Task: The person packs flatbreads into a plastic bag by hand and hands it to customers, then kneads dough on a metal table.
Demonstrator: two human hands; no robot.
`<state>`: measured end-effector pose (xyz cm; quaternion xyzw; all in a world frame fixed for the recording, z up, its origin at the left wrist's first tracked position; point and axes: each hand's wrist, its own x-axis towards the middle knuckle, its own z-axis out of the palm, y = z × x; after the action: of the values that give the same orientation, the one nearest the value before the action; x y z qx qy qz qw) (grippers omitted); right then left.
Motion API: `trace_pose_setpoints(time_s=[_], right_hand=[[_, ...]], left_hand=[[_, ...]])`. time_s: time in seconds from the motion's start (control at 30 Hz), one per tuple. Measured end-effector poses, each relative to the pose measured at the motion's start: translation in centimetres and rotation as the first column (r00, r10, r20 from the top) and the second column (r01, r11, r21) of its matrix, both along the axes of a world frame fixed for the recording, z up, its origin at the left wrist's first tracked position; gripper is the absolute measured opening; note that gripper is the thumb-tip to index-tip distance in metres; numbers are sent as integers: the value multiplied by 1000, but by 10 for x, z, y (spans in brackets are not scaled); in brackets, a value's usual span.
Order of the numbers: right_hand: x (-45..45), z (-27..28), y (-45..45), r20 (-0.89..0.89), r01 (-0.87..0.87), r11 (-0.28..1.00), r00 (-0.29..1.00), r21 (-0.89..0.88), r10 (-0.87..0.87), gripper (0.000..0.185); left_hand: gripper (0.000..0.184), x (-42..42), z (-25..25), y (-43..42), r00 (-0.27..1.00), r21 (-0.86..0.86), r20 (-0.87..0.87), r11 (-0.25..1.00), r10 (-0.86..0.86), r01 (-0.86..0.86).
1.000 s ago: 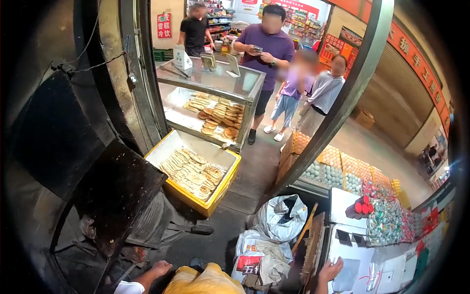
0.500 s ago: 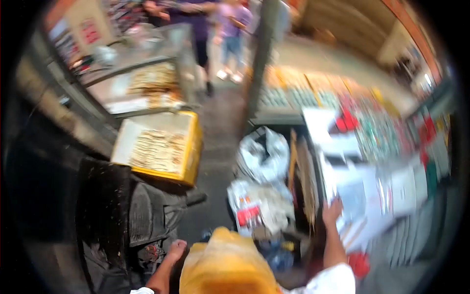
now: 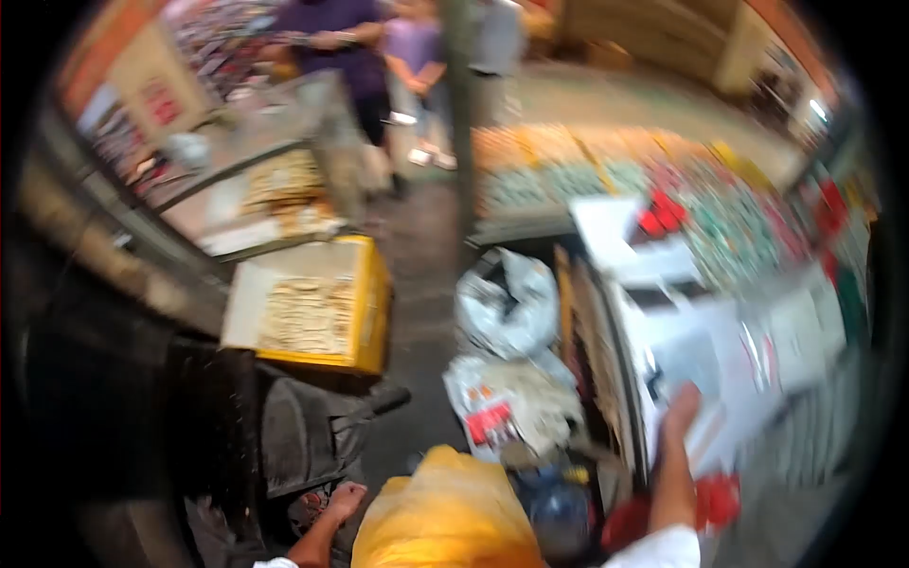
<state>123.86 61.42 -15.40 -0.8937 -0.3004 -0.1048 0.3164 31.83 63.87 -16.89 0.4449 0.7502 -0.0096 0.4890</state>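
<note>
My right hand [image 3: 680, 414] reaches over the white counter top [image 3: 653, 331] at right. It lies at the lower edge of a pale translucent plastic sheet or bag [image 3: 684, 364]; blur hides whether the fingers grip it. Low at left, my left hand [image 3: 347, 499] is curled into a fist beside a dark grey padded seat or bag [image 3: 294, 435], with nothing visible in it. Yellow clothing [image 3: 445, 516] covers my front between the arms.
A yellow-sided box [image 3: 371, 308] holds rows of pale pieces. White plastic bags [image 3: 521, 402] stand on the floor beside the counter. Goods in orange and green rows [image 3: 540, 185] lie beyond. Several people stand past the post [image 3: 458, 123]; one wears a purple shirt [image 3: 327, 47].
My right hand has moved right, farther onto the counter and closer to the plastic sheet. My left hand stays low in a fist, slightly lower in view. The view has shifted a little.
</note>
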Motion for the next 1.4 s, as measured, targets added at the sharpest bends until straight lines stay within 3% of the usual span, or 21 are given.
trace_pose_setpoints(time_s=[0.03,0.07,0.13,0.2,0.23,0.3,0.4,0.43,0.53,0.57,0.63,0.7,0.77,0.8,0.87,0.9,0.93,0.97,1.0,1.17,1.4], right_hand=[[11,18,11,-225,24,976,974,216,25,30],[39,24,12,56,91,946,995,-310,-77,36],[44,46,17,-115,86,996,989,-36,-89,43],[30,61,24,302,107,991,950,-84,-77,31],[39,61,26,296,89,993,953,-73,-64,31],[67,46,20,-156,-27,968,988,-250,-12,37],[77,51,26,-173,-29,946,985,-322,-28,24],[62,58,30,-146,14,983,989,-181,-41,19],[60,61,34,15,80,952,997,-294,-79,17],[59,68,29,-25,-34,964,999,-263,28,13],[54,71,32,5,-31,969,999,-244,33,12],[6,126,52,53,4,954,998,-301,13,11],[-15,156,65,-10,-48,987,999,-152,47,14],[-14,149,67,35,-65,997,997,-32,67,15],[-55,181,81,213,-155,986,967,60,139,10],[-71,187,74,274,-217,974,934,-71,228,10],[-68,149,65,546,-151,975,809,-164,217,11],[-113,184,65,418,-131,954,876,-270,239,11],[-139,189,69,500,-145,969,835,-201,229,11],[-211,164,56,358,-219,951,889,-219,287,16],[-233,112,37,378,-420,864,779,-277,500,14]], left_hand=[[43,6,11,4,995,61,-15,993,103,-102],[43,17,26,11,998,36,-33,998,50,-49],[44,38,59,29,999,33,-42,999,32,-31],[43,53,80,41,999,88,-12,995,-52,53],[43,60,91,46,999,100,-18,994,-34,36],[44,66,108,50,996,58,-63,996,-65,69],[45,47,70,37,995,21,-15,994,-103,103],[45,44,58,29,992,73,-39,990,-121,123],[44,68,107,37,986,-40,-101,991,-129,126],[44,67,102,35,985,-20,-98,990,-140,139],[44,60,94,40,980,-98,-81,980,-182,174],[43,67,93,52,969,-159,-57,960,-240,228],[38,86,107,61,998,114,9,992,-55,54],[36,101,118,73,996,116,-8,989,-87,87],[38,119,90,95,962,217,254,975,-103,47],[42,131,82,106,949,229,248,964,-195,139],[41,177,129,127,937,139,304,981,-174,137],[40,215,148,150,926,-100,365,984,-99,145],[38,248,140,161,832,4,528,980,-172,200],[46,440,162,201,569,-222,807,811,-158,541],[92,601,154,158,673,-543,725,725,150,424]])
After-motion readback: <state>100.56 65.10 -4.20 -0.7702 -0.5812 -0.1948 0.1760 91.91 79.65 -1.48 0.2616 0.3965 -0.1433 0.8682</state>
